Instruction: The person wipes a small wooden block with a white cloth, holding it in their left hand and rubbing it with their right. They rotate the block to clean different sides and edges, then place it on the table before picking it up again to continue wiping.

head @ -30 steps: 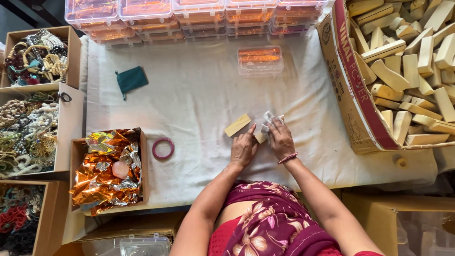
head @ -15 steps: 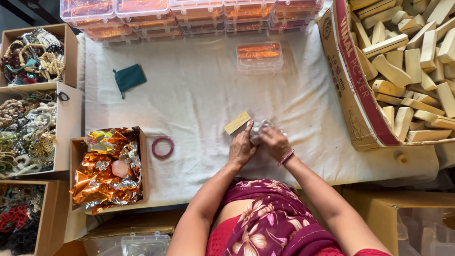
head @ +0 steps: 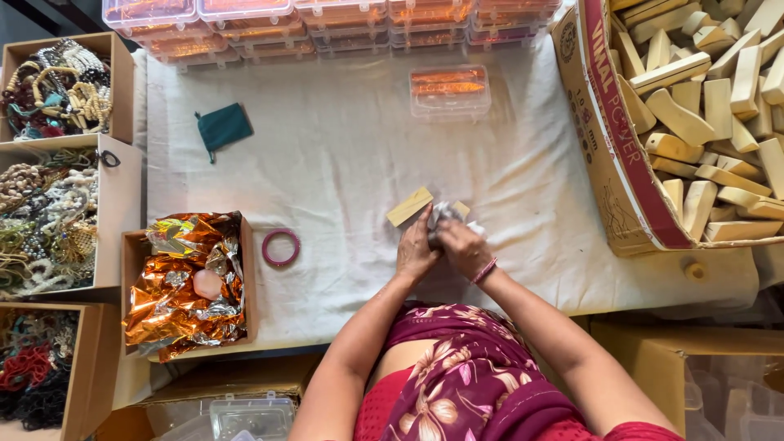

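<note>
A small crumpled silvery wrapper [head: 445, 216] sits between both hands near the middle of the cloth-covered surface [head: 343, 163]. The left hand [head: 416, 249] and right hand [head: 463, 247] close their fingers on it, pinching and folding it. A pale wooden block [head: 409, 206] lies touching the left fingertips, a second block [head: 462, 209] peeking out just beyond. The thin wrapper could tear if pulled hard, or nudge the block aside. A pink ring [head: 280, 247] lies to the left, a box of orange foil [head: 188, 282] beyond it.
</note>
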